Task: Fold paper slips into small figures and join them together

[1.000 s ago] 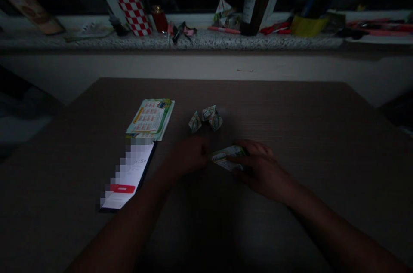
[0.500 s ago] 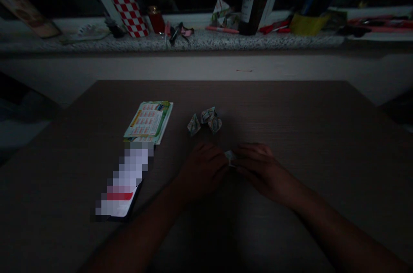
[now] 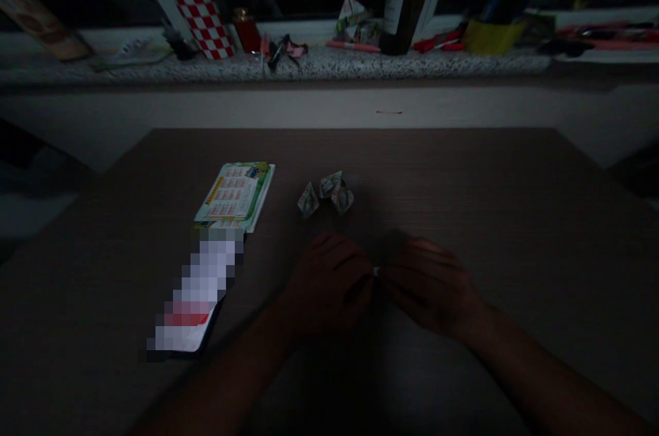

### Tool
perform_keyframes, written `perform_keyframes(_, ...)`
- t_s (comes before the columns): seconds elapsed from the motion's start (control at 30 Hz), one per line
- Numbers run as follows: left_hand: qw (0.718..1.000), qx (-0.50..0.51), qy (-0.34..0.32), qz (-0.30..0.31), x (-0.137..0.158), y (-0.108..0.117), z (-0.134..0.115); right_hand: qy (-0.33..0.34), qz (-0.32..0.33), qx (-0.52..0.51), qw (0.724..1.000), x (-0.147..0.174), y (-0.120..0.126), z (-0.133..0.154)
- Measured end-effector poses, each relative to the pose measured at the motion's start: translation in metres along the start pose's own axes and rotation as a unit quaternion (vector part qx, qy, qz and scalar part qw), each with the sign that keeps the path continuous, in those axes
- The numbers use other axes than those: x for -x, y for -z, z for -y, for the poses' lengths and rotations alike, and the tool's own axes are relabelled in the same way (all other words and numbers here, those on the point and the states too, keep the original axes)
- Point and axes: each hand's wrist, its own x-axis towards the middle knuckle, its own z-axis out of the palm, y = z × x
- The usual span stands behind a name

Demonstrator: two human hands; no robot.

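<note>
My left hand [image 3: 329,281] is closed, its fingertips pinching a small piece of paper [image 3: 376,271] low over the table. From the other side my right hand [image 3: 437,288] grips the same paper between thumb and fingers. Only a pale sliver of it shows in the gap; the fingers hide the rest. Just beyond my left hand lie several small folded paper pieces [image 3: 309,201] with printed patterns, a pair of them [image 3: 338,192] touching each other.
Left of my hands lies a stack of printed calendar cards [image 3: 234,192], with a lit phone [image 3: 193,336] below it, its screen blurred out. Behind the wooden table [image 3: 463,168], a stone window sill [image 3: 319,65] carries a checkered container [image 3: 206,17], a dark labelled cup [image 3: 404,17] and pens.
Both hands have drawn slightly nearer to me and to the right. Less of the paper shows between the fingers now. The folded pieces and the cards have stayed put.
</note>
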Motion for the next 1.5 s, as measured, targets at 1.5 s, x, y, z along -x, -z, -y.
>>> perform_keyframes(1.5,0.999,0.021,0.017,-0.026,0.002,0.000,0.003,-0.005,-0.093,-0.011,0.996,-0.007,0.004,0.004)
